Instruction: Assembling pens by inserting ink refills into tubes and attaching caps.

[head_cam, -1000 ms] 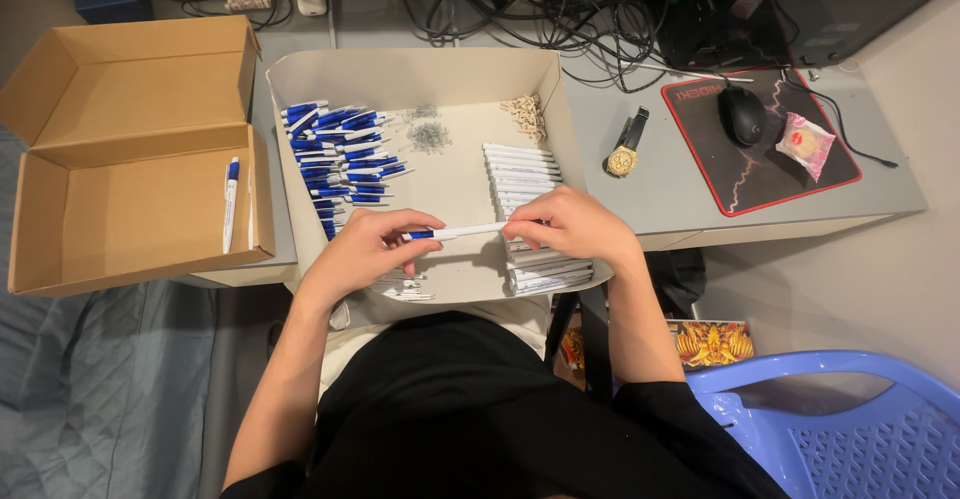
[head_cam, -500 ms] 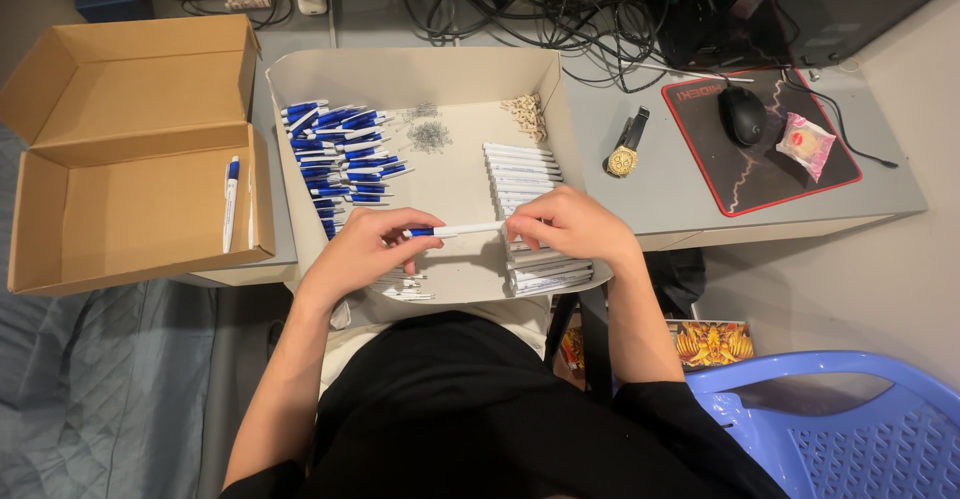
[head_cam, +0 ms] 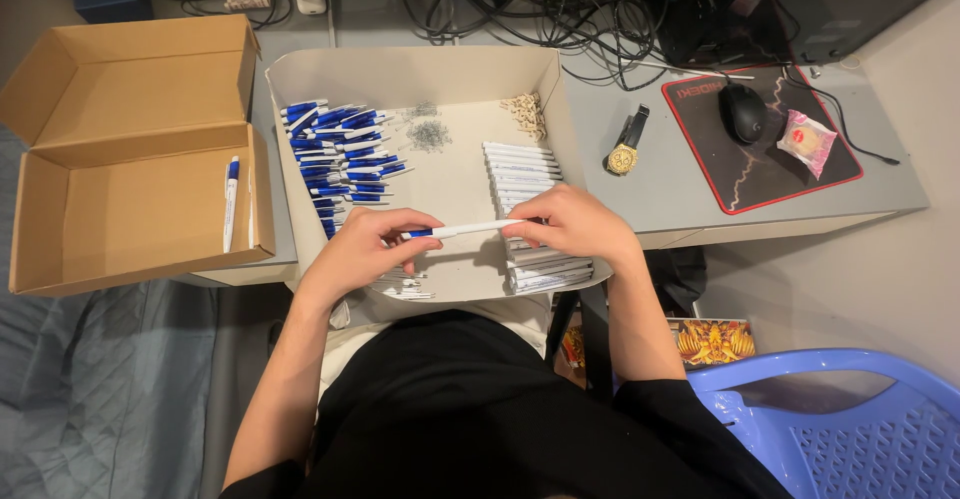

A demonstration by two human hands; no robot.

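While both hands are hovering over the shallow tray, the left hand is pinching the blue end of a white pen and the right hand is closing its fingers on the white end. A pink snack packet is lying on the mouse mat.

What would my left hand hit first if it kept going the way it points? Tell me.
The left hand points right along the white pen it holds. Straight on, it would probably first meet the right hand gripping the pen's other end, above the stack of white barrels. Depth is hard to judge.
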